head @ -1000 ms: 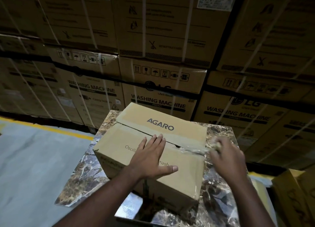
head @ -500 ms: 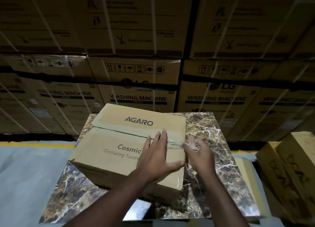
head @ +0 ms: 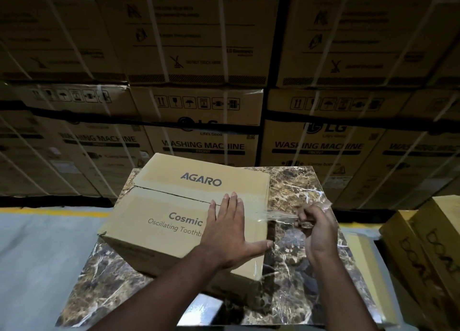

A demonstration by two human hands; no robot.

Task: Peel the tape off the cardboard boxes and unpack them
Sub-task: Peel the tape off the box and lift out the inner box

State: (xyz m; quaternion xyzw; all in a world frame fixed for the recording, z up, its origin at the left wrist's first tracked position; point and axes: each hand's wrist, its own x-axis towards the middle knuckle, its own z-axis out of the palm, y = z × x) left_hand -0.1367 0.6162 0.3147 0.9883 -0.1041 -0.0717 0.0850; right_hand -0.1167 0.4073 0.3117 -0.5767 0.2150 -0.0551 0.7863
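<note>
A tan AGARO cardboard box (head: 174,206) lies on a marble-patterned table top (head: 306,181). My left hand (head: 231,231) presses flat on the box's top near its right edge, fingers straight, across the flap seam. To the right of the box, my right hand (head: 318,231) pinches a strip of clear tape (head: 281,215). The tape stretches from the box's right edge to my fingers, crumpled at the held end. The seam between the two top flaps shows as a dark line.
A wall of large strapped washing machine cartons (head: 206,121) rises right behind the table. Yellowish boxes (head: 423,243) stand low at the right. Grey floor with a yellow line (head: 49,212) lies to the left.
My right hand has drawn away to the right of the box with the clear tape, which now stretches off the box's right edge. The left hand stays pressed on the top.
</note>
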